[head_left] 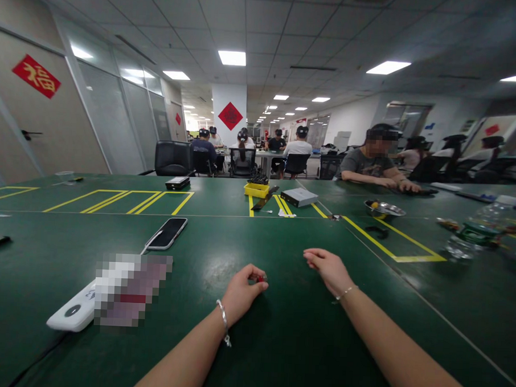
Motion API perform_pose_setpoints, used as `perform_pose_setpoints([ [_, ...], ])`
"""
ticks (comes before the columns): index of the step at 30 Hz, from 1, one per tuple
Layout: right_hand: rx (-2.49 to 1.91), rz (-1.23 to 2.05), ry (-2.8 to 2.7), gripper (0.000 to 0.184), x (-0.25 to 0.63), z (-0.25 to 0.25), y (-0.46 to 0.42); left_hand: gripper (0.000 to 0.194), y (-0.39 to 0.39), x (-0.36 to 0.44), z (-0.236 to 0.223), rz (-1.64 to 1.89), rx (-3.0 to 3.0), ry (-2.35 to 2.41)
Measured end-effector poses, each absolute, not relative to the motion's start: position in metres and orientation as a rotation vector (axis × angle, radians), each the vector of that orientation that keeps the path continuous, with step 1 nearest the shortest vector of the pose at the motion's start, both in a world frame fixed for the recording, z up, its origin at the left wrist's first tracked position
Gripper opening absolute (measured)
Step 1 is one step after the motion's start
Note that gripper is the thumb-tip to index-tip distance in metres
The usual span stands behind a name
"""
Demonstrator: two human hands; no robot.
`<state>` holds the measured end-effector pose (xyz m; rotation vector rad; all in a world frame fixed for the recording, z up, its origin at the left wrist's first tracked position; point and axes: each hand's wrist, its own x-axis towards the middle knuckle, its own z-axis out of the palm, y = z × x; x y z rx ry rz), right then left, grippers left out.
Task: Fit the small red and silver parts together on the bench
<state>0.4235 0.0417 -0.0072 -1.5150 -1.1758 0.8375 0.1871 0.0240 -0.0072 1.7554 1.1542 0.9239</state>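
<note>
My left hand (243,292) rests palm down on the green table mat (251,353), its fingertips pinching a small red object (260,278). The object is too small and too hidden to name. My right hand (327,270) lies a little farther forward and to the right, its fingers together and pointing left, holding nothing. A black smartphone (166,233) lies face up ahead and left of my hands. Left of my left hand is a white device (75,311), partly covered by a pixelated patch.
Yellow tape marks outline areas on the mat. Farther ahead stand a yellow bin (256,190), a grey box (299,196) and a metal bowl (384,209). A plastic bottle (474,240) lies to the right. A seated person (370,161) works at the far right table edge.
</note>
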Motion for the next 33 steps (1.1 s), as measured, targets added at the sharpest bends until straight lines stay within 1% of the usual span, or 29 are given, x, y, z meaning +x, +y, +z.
perform_pose_setpoints([
  [3, -1.228, 1.233, -1.034, 0.019, 0.363, -0.015, 0.036, 0.014, 0.027, 0.187, -0.011, 0.989, 1.722, 1.158],
  [5, -1.121, 1.383, -0.948, 0.02, 0.338, -0.02, 0.03, 0.014, 0.03, 0.187, -0.013, 1.042, 1.7, 1.171],
  [8, -1.051, 1.48, -0.905, 0.02, 0.326, -0.024, 0.023, 0.009, 0.031, 0.187, -0.015, 1.082, 1.681, 1.171],
  [10, -1.003, 1.53, -0.94, 0.019, 0.329, -0.023, 0.019, 0.014, 0.032, 0.186, -0.017, 1.073, 1.677, 1.136],
  [12, -0.956, 1.586, -0.993, 0.021, 0.333, -0.021, 0.018, 0.021, 0.032, 0.186, -0.019, 1.057, 1.678, 1.088],
  [14, -0.928, 1.621, -1.039, 0.024, 0.336, -0.02, 0.018, 0.024, 0.032, 0.185, -0.02, 1.045, 1.675, 1.051],
  [16, -0.914, 1.626, -1.065, 0.023, 0.337, -0.019, 0.018, 0.024, 0.032, 0.186, -0.02, 1.036, 1.657, 1.033],
  [18, -0.902, 1.626, -1.065, 0.02, 0.336, -0.019, 0.017, 0.02, 0.032, 0.187, -0.019, 1.043, 1.631, 1.023],
  [21, -0.906, 1.618, -1.029, 0.021, 0.336, -0.02, 0.017, 0.012, 0.031, 0.188, -0.016, 1.074, 1.63, 1.038],
  [23, -0.916, 1.604, -1.017, 0.022, 0.335, -0.021, 0.016, 0.009, 0.03, 0.189, -0.014, 1.086, 1.654, 1.076],
  [28, -0.925, 1.583, -1.028, 0.019, 0.334, -0.019, 0.016, 0.013, 0.029, 0.188, -0.013, 1.097, 1.656, 1.101],
  [33, -0.912, 1.598, -0.989, 0.021, 0.333, -0.017, 0.017, 0.015, 0.029, 0.188, -0.015, 1.096, 1.66, 1.095],
])
